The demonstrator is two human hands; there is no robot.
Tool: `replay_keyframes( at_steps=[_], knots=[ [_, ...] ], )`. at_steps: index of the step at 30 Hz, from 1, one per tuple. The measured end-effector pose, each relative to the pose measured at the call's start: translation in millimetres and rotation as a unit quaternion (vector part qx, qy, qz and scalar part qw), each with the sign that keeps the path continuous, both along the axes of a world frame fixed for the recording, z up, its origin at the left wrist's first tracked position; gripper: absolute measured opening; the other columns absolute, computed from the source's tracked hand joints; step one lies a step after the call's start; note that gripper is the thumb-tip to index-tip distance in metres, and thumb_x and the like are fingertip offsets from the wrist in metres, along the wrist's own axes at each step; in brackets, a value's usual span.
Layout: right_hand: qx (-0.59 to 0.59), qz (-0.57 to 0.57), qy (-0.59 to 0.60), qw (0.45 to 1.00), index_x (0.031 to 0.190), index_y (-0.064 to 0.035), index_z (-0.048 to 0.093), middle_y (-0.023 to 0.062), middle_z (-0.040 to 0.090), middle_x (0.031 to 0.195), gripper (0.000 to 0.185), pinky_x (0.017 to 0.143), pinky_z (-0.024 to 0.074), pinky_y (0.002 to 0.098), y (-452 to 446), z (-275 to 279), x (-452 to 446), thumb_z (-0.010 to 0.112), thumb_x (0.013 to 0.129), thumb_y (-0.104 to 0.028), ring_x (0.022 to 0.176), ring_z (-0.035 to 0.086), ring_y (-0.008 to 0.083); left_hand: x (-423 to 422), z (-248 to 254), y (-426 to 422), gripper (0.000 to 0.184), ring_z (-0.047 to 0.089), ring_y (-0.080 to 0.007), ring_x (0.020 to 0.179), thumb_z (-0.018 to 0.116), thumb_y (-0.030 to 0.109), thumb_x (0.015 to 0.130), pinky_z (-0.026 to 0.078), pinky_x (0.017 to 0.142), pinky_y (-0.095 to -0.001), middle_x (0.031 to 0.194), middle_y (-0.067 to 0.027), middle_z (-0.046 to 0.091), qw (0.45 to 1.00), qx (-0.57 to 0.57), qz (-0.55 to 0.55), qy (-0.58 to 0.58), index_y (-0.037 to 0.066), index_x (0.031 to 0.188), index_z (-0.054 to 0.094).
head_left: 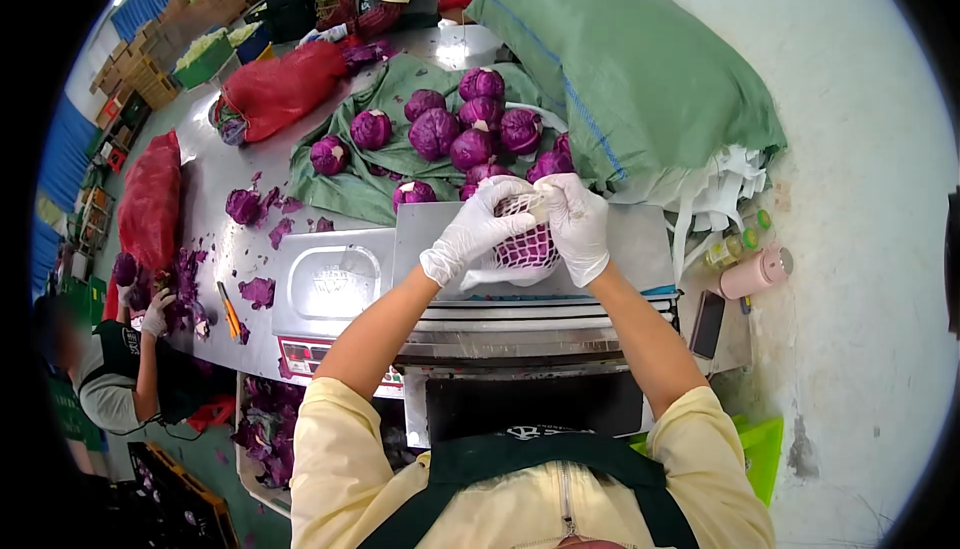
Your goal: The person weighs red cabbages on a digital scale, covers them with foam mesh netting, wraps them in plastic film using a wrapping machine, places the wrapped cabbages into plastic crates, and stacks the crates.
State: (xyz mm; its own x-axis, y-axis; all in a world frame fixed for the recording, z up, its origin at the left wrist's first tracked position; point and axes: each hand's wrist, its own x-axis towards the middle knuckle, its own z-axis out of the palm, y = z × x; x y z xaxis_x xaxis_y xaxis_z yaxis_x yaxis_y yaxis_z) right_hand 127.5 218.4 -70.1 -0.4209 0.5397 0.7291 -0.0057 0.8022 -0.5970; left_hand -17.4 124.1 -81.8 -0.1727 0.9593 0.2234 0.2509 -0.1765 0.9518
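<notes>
A red cabbage sits inside a white foam net sleeve above the metal top of a machine. My left hand, in a white glove, is closed on the left side of the sleeve's upper edge. From the other side my right hand, also gloved, pinches the same edge. More white netting lies under the cabbage. Just beyond my hands, several trimmed red cabbages are heaped on a green cloth.
A bulging green sack stands at right, with white net sleeves spilling below it. Nearby are a pink bottle and a phone. On the left are a scale, an orange knife, red mesh sacks and a co-worker's gloved hand.
</notes>
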Motion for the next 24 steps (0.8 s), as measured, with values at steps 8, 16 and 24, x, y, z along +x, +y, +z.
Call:
replay_keyframes(
  at_steps=[8,16,24],
  knots=[
    [-0.085,0.072,-0.119,0.987,0.087,-0.0008,0.061,0.0085,0.064,0.072,0.023,0.06,0.047,0.0284,20.2,52.5,-7.8,0.058,0.093,-0.023,0.061,0.06,0.0172,15.1,-2.9,8.7,0.026,0.057,-0.0125,0.088,0.075,0.022,0.08,0.045,0.082,-0.0285,0.093,-0.0029,0.06,0.996,0.083,0.0,-0.043,0.002,0.094,0.066],
    [-0.343,0.221,-0.271,0.872,0.087,-0.0044,0.061,-0.0038,0.054,0.071,0.03,0.055,0.0396,0.0225,57.5,41.8,3.3,0.066,0.089,-0.034,0.062,0.047,0.0038,-0.4,-10.5,26.2,0.031,0.058,-0.0096,0.062,0.059,0.032,0.095,0.048,0.06,-0.0247,0.065,0.0014,0.059,0.901,0.033,0.105,-0.421,0.008,0.073,0.059],
    [-0.208,0.317,-0.411,0.829,0.089,-0.0062,0.055,-0.0018,0.056,0.082,0.024,0.073,0.0416,0.0226,64.2,43.0,54.8,0.062,0.091,-0.028,0.08,0.05,0.0065,-19.1,-27.8,33.9,0.037,0.066,-0.0196,0.077,0.058,0.041,0.092,0.056,0.072,-0.0341,0.088,-0.0085,0.067,0.805,-0.054,-0.081,-0.586,0.005,0.092,0.062]
  ],
)
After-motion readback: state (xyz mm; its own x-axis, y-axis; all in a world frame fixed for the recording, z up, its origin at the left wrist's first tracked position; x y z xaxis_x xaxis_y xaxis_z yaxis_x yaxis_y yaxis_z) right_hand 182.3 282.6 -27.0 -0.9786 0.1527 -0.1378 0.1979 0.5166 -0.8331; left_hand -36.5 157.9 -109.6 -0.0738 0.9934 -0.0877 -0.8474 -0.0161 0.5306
